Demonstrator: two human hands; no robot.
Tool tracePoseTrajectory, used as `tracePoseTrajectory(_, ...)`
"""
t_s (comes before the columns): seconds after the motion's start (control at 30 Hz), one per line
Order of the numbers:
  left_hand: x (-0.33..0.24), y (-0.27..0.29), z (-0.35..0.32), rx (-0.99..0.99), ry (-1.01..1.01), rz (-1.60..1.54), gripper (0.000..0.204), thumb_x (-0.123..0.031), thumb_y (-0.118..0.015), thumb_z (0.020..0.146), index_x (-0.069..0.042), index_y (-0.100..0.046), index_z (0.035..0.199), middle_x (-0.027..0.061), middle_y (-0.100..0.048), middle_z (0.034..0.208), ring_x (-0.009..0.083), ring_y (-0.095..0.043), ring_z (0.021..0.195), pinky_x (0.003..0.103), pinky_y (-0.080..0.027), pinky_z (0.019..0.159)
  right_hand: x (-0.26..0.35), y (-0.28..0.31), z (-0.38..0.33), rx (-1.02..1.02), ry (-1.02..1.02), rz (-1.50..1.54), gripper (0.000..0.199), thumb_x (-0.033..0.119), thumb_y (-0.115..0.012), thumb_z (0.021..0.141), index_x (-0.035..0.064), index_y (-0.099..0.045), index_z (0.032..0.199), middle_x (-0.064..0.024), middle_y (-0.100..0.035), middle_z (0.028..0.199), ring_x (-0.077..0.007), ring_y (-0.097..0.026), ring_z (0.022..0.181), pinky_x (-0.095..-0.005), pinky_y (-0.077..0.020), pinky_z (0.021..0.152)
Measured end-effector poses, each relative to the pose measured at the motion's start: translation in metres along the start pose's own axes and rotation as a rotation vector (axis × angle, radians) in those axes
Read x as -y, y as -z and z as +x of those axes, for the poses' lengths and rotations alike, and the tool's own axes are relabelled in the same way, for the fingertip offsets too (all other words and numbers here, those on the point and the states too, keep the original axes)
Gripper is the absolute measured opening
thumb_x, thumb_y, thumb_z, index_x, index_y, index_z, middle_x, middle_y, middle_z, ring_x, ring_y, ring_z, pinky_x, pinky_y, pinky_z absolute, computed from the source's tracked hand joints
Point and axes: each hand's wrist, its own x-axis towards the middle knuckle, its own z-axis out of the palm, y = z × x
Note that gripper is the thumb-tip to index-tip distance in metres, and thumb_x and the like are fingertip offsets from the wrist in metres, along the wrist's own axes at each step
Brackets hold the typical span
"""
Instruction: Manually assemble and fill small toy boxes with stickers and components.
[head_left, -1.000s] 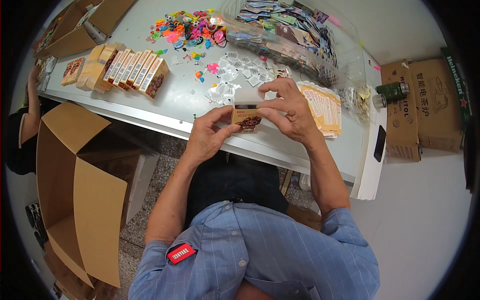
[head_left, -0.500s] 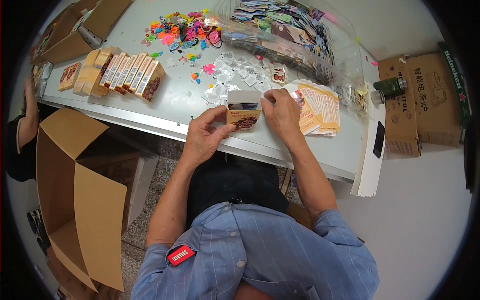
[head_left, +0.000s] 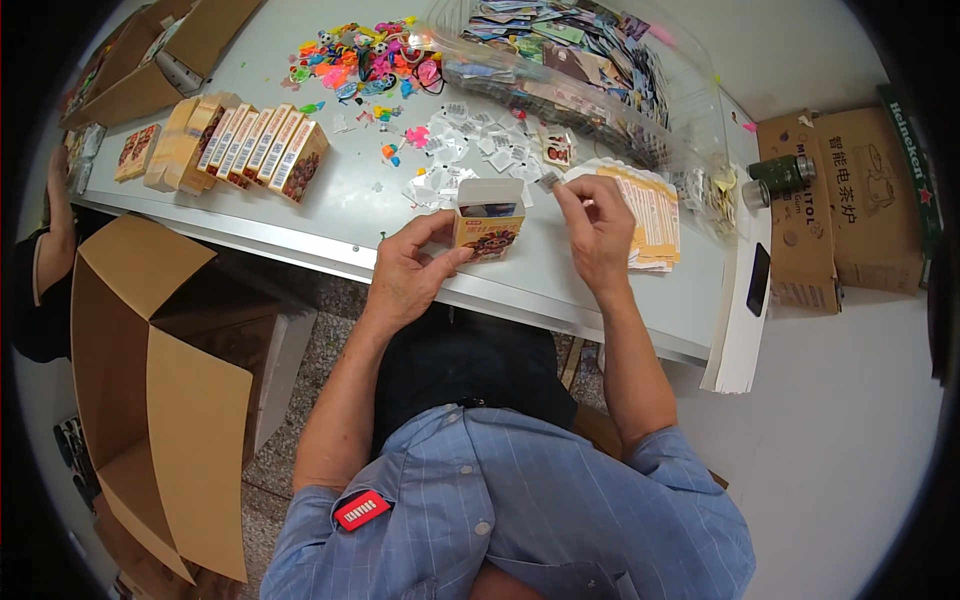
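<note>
Open box [head_left: 487, 240]: upright at the front edge of the worktop [head_left: 360, 215], right of that edge's middle; its pale top flap [head_left: 492, 188] stands raised, and dark, bluish contents show within the mouth.
Left hand [head_left: 412, 270]: grips the open box at its left side, thumb laid on the printed front, fingers curled behind.
Right hand [head_left: 597, 225]: thumb and forefinger appear pressed together on a small packet [head_left: 549, 180], pale and dark-patterned, just right of the box; whether it is clear of the worktop cannot be told.
Loose packets [head_left: 470, 140]: scattered behind the box, toward the rear edge.
Printed sheets [head_left: 655, 215]: fanned flat near the right edge, beside the right hand.
Step in hand: judged to be the filling of the box, the small packet not yet inside.
Demand of the next move: presumably a short leftward carry over the mouth, clear of the flap, the left hand steadying the walls.
Change from half a second ago: the right hand, then close beside the box, has shifted rightward, and the small packet now shows at its fingertips; the box stands almost unmoved.
</note>
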Motion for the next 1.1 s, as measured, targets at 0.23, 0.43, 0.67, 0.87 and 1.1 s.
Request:
tracePoseTrajectory(0.23, 0.003, 0.0, -0.001, -0.001, -0.043, 0.032, 0.041, -0.006, -0.079, 0.086, -0.004, -0.068, 0.125, 0.0077, -0.069, 0.111, 0.0132, -0.066, 0.097, 0.025, -0.056, 0.071, 0.051, 0.006, 0.012, 0.075, 0.818, -0.341, 0.016, 0.003, -0.081, 0.078, 0.0046, -0.07, 0.089, -0.0098, -0.067, 0.109, -0.0279, -0.065, 0.097, -0.0373, -0.0548, 0.078)
tracePoseTrajectory(0.43, 0.007, 0.003, -0.002, 0.023, -0.073, 0.054, 0.041, -0.005, -0.079, 0.085, -0.006, -0.069, 0.125, 0.0061, -0.07, 0.109, 0.0125, -0.066, 0.093, 0.025, -0.055, 0.073, 0.073, 0.009, 0.023, 0.474, 0.872, -0.469, 0.011, 0.008, -0.077, 0.082, 0.0062, -0.073, 0.092, -0.0116, -0.065, 0.124, -0.0328, -0.059, 0.12, -0.0421, -0.0515, 0.096)
tracePoseTrajectory(0.67, 0.001, 0.002, -0.002, 0.013, -0.05, 0.068, 0.042, -0.006, -0.079, 0.085, -0.006, -0.068, 0.126, 0.0068, -0.07, 0.109, 0.0134, -0.067, 0.096, 0.026, -0.055, 0.073, 0.029, 0.022, 0.046, 0.149, 0.153, -0.168, 0.023, 0.014, -0.064, 0.096, -0.0004, -0.07, 0.113, -0.0153, -0.069, 0.11, -0.0283, -0.067, 0.094, -0.0355, -0.0513, 0.087)
tracePoseTrajectory(0.87, 0.004, 0.004, -0.002, 0.012, -0.053, 0.051, 0.042, -0.007, -0.079, 0.086, -0.005, -0.068, 0.127, 0.0073, -0.069, 0.111, 0.0135, -0.067, 0.097, 0.025, -0.055, 0.072, -0.019, 0.01, 0.073, 0.221, 0.325, -0.652, 0.029, 0.015, -0.066, 0.093, -0.0007, -0.068, 0.118, -0.019, -0.067, 0.108, -0.0327, -0.067, 0.088, -0.0409, -0.052, 0.081)
tracePoseTrajectory(1.1, 0.002, 0.001, -0.002, 0.001, -0.047, 0.055, 0.042, -0.007, -0.078, 0.086, -0.006, -0.068, 0.127, 0.0077, -0.069, 0.111, 0.0139, -0.067, 0.099, 0.025, -0.055, 0.071, -0.028, 0.01, 0.077, 0.257, 0.281, -0.6, 0.021, 0.012, -0.066, 0.093, -0.0017, -0.072, 0.107, -0.0178, -0.07, 0.1, -0.0366, -0.067, 0.091, -0.0417, -0.0517, 0.082)
